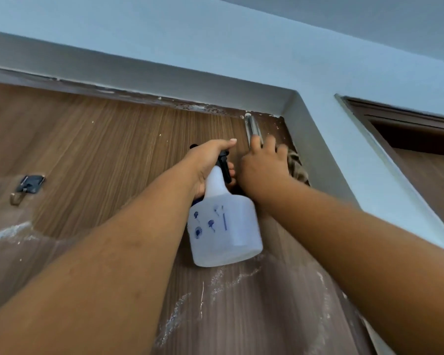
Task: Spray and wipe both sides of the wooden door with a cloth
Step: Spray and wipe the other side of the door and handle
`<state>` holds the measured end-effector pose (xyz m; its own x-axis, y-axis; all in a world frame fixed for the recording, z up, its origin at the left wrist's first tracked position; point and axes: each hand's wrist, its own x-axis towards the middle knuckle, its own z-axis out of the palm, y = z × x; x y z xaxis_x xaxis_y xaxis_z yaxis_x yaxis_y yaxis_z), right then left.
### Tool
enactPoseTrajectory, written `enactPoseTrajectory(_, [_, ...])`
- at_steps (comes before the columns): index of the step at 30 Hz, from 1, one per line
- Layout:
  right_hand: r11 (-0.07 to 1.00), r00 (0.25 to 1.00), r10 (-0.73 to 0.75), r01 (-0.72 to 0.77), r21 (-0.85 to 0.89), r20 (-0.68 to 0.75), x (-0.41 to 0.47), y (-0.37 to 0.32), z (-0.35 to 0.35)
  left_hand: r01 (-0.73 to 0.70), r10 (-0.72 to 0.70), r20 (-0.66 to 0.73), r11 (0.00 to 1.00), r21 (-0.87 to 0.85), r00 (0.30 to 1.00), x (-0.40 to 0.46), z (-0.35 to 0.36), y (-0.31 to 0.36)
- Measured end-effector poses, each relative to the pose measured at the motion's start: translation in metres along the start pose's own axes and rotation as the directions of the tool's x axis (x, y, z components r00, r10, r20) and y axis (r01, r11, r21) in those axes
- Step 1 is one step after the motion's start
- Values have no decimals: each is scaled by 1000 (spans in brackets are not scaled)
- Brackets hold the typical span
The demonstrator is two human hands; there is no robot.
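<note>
Left hand (210, 162) grips bottle (224, 226); right hand (263, 167) presses cloth (296, 167).

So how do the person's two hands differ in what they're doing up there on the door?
The left hand grips the neck of the white spray bottle, fingers curled round its black trigger head; the right hand presses a brown cloth against the wooden door. The left hand is away from the edge, while the right works in the top corner beside the metal hinge. Both are raised high near the door's top.
</note>
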<state>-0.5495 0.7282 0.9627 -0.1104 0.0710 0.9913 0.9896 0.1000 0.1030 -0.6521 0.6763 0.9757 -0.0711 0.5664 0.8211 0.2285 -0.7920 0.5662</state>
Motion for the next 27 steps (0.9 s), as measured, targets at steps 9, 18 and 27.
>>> enactPoseTrajectory(9, [995,996,78,-80,54,41,91,12,-4,-117,118,-28,993,27,993,-5,2,-5])
enactPoseTrajectory(18, [974,989,138,-128,186,-43,126,17,0,-133,135,-12,987,87,991,0,1,-6])
enactPoseTrajectory(27, [990,984,119,-127,57,130,64,-8,-15,-102,100,39,993,53,994,-4,-1,-4])
